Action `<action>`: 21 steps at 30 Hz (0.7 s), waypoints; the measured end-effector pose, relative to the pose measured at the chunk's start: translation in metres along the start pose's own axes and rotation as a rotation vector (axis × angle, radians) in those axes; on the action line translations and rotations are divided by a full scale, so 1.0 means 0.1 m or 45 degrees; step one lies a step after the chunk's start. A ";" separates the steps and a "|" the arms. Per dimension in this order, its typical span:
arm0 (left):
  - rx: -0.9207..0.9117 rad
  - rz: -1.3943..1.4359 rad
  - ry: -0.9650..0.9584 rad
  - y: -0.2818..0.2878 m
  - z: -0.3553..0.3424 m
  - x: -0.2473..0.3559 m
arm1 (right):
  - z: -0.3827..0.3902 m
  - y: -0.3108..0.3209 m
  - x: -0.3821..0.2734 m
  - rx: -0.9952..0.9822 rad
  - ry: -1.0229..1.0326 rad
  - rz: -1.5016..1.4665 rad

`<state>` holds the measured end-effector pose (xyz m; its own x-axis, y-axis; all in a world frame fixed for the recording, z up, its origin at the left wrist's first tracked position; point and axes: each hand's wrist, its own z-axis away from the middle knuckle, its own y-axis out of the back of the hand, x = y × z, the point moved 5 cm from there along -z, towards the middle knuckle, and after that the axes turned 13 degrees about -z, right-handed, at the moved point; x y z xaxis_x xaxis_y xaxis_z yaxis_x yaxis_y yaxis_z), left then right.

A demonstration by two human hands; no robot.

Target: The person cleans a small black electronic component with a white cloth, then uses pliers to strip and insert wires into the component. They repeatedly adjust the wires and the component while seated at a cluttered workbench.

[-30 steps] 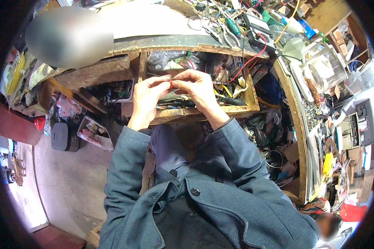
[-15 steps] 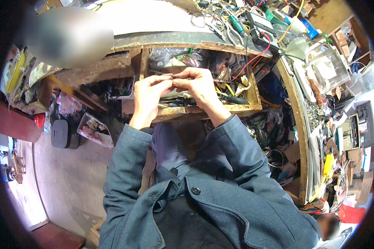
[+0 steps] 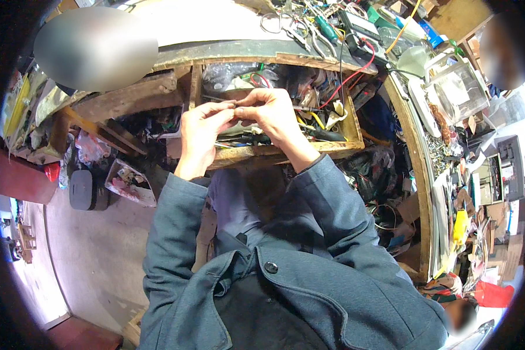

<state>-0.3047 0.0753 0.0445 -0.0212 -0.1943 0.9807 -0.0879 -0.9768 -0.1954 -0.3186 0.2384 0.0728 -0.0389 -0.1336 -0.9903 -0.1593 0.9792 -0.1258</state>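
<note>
My left hand and my right hand meet above an open wooden drawer, their thumbs and forefingers pinched together. Whatever sits between the fingertips is too small and hidden to name. Inside the drawer are yellow-handled tools, a clear plastic bag and other jumbled parts. A red lead hangs down from a dark meter on the worktop above.
Pliers and a green-handled tool lie on the worktop. A cluttered side bench runs along my right. A dark case and an open box stand on the floor at left.
Both hands have shifted slightly up and left, partly with the whole view. The small red bit seen between my fingertips a second ago is now hidden.
</note>
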 end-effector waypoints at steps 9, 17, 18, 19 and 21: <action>-0.080 0.098 0.056 0.00 -0.03 0.00 | 0.04 0.05 0.00 0.003 0.005 -0.132; -0.073 0.087 0.029 -0.04 -0.03 0.00 | 0.09 0.05 -0.01 0.160 0.345 0.180; -0.066 0.093 0.020 -0.04 -0.03 0.00 | 0.11 0.04 0.01 0.224 0.390 0.176; -0.067 0.104 0.019 -0.03 -0.03 -0.01 | 0.16 0.02 0.03 0.288 0.435 0.172; -0.068 0.129 0.014 -0.02 -0.03 -0.03 | 0.21 -0.02 0.04 0.346 0.502 0.206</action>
<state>-0.3076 0.0779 0.0421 -0.0439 -0.2908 0.9558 -0.1378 -0.9458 -0.2941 -0.2977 0.2391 0.0676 -0.4197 0.0267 -0.9073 0.1398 0.9895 -0.0355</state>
